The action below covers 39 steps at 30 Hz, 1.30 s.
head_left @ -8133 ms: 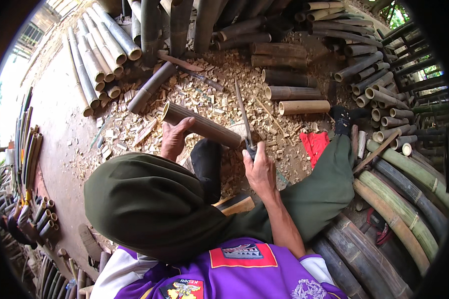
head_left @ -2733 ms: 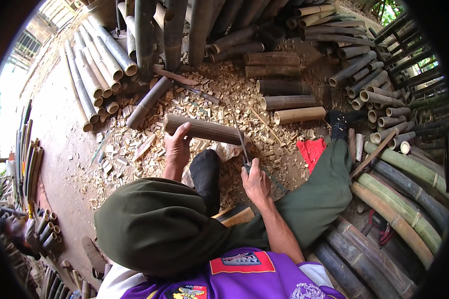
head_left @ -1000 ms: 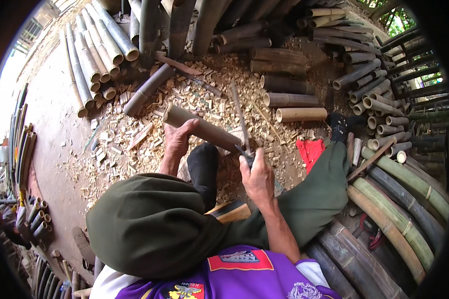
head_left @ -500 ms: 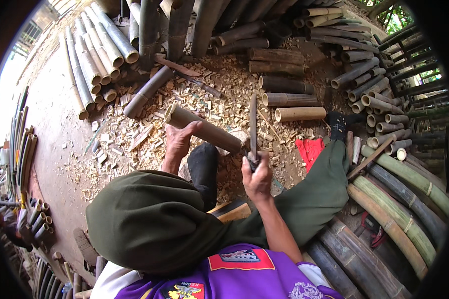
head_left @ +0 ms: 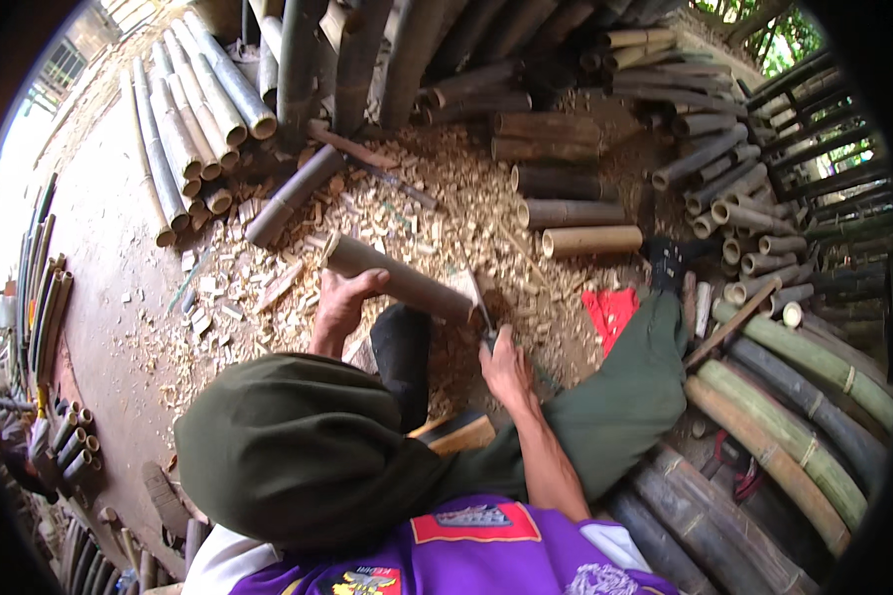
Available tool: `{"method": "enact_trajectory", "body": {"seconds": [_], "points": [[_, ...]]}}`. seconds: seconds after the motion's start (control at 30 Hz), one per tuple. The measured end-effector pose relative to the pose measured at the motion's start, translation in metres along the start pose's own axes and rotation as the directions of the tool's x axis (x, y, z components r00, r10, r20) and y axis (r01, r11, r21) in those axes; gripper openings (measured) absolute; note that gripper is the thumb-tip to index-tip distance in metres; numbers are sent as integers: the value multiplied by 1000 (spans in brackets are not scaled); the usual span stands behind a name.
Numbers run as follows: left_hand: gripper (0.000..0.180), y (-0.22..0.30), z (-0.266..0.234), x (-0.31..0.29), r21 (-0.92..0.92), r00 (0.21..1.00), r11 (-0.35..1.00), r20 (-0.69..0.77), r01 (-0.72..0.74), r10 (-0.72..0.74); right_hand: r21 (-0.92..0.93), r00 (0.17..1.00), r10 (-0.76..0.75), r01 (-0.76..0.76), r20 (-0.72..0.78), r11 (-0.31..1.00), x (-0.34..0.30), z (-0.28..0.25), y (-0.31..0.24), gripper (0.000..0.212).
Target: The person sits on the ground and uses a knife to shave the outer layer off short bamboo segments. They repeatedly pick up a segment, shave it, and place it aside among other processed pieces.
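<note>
A dark bamboo tube (head_left: 407,280) slants in front of me, its open end up to the left and its lower end to the right. My left hand (head_left: 340,305) is closed round it from below, near the upper end. In my right hand (head_left: 507,365) the fingers are wrapped round the handle of a long-bladed knife (head_left: 478,297). Its thin blade leans up and left, close beside the tube's lower end; whether it touches is too small to tell. Below the tube is my dark-clad left foot (head_left: 403,347).
Pale wood chips (head_left: 417,203) litter the ground. Another bamboo tube (head_left: 295,195) and a wide brown blade (head_left: 355,148) lie farther off. Cut bamboo is stacked all round, with long green poles (head_left: 784,412) at the right. A red cloth (head_left: 613,315) lies by my right leg.
The knife has tipped from upright to leaning left, with its blade nearer the tube's lower end. My right hand has dropped a little. The left hand keeps its hold, shifted slightly left.
</note>
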<state>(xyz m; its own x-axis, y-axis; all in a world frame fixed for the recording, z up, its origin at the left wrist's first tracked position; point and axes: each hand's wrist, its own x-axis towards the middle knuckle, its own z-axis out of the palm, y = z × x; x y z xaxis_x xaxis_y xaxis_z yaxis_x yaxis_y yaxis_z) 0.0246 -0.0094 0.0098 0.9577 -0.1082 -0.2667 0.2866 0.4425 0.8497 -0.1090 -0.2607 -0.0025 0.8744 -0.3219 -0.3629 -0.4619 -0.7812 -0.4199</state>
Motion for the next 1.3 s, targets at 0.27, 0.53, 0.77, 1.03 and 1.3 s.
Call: {"method": "enact_trajectory", "body": {"seconds": [0.27,0.53,0.77,1.03,1.3], "points": [[38,-7,-3,-4,-23,959,991,-256,-130,120,394,896,-284,411,-341,822,-43,-65,-66,30],[41,5,-11,-9,73,976,983,-126,-168,176,164,985,-174,171,8,972,-25,-43,-62,34],[45,6,10,-15,75,987,997,-154,-29,41,11,996,63,-64,66,998,-12,3,-12,36],[51,-6,-5,-12,-72,961,991,-263,-112,90,289,906,-285,377,-313,880,-38,-63,-66,33],[39,-5,4,-13,65,969,989,-200,-133,143,109,995,-103,102,0,989,-12,-16,-24,35]]}}
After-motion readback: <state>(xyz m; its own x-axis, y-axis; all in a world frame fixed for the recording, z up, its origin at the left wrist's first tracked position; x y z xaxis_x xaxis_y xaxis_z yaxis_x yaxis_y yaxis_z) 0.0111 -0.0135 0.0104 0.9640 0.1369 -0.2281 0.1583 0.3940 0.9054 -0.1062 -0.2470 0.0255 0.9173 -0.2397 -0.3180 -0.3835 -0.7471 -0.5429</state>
